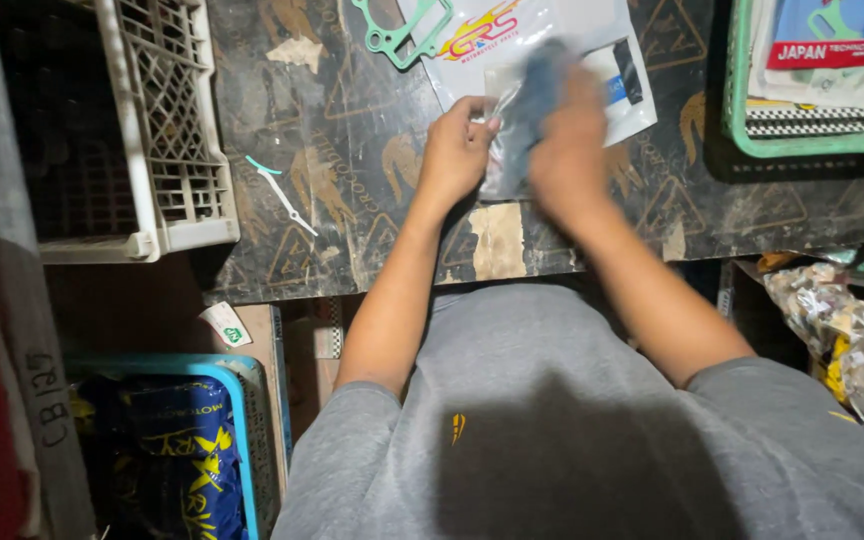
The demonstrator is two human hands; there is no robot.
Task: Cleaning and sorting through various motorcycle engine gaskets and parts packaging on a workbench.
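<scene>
Looking down from the head camera, I see both hands up over a dark worktop (352, 150). Left hand (455, 150) pinches the edge of a small clear plastic bag (512, 140), fingers closed on it near the top corner. Right hand (567, 140) is blurred; it sits against the right side of the same bag, and a dark bluish item (537, 75) shows at its fingertips, but I cannot tell how tight the grip is or whether that item is inside the bag. The bag is held just above the worktop, in front of a larger white packet (542, 40) with a colourful print lying flat. A green gasket (397, 35) lies beside that packet, at its left. A thin white strip (287, 200) lies further left on the worktop. A white plastic crate (177, 120) stands at the left edge, a green tray (812, 140) with packets at top right. Lower left, a blue bin (237, 430); lower right, a heap of bagged parts (852, 330).
</scene>
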